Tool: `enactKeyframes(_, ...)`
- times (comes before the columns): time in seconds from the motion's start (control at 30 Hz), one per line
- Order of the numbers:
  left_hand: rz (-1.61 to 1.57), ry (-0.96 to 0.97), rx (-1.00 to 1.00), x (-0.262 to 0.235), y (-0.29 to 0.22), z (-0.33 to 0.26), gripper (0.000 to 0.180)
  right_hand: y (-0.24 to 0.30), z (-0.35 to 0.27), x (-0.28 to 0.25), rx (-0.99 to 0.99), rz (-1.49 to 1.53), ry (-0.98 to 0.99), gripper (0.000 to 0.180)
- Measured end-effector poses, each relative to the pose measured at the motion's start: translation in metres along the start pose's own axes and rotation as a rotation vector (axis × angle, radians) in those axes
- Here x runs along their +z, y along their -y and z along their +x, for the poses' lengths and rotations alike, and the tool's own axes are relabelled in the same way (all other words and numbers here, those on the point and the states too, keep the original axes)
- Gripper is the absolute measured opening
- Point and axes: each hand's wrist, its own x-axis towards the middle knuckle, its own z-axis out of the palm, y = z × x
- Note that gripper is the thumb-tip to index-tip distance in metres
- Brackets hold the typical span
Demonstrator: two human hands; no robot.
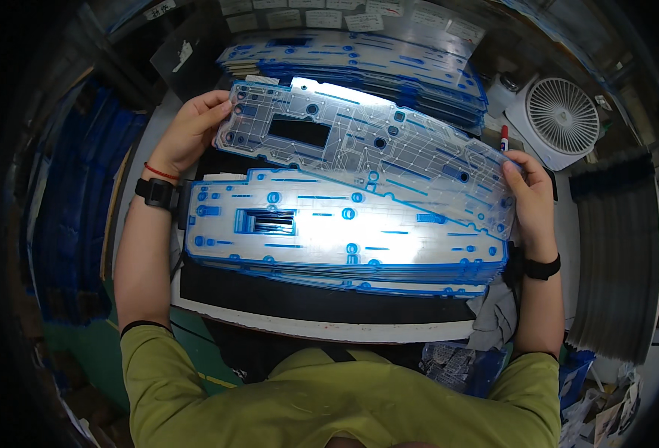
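Note:
Between my two hands I hold up a clear keyboard membrane sheet (359,149) with fine printed circuit lines, blue edging and a rectangular cutout. My left hand (193,125) pinches its left end, thumb on top. At the right end, lower in the picture, my right hand (530,198) grips the other edge. The sheet slants down to the right. Below it lies a thick stack of similar blue-edged sheets (322,239) on a black mat (329,312), its upper right part covered by the held sheet. Light glares off the stack's top.
Another stack of blue-edged sheets (374,63) stands behind. At the back right are a white fan (561,123), a red-capped marker (504,139) and a jar (500,93). A grey cloth (494,317) hangs at the table's front right. Tall stacks (615,254) flank the right side.

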Motion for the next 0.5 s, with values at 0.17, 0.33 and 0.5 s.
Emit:
enactKeyframes(0.17, -0.023, -0.125, 0.071, -0.003, 0.005, 0.003, 0.026, -0.002, 0.004, 0.001, 0.034, 0.186, -0.062, 0.025)
enactKeyframes(0.33, -0.039, -0.211, 0.021, 0.0, 0.001, 0.001, 0.029, -0.008, 0.005, -0.006, 0.036, 0.099, -0.005, 0.024)
enactKeyframes(0.5, -0.044, -0.193, 0.058, 0.001, -0.002, 0.001, 0.031, -0.004, 0.003, -0.002, 0.011, 0.069, -0.048, 0.023)
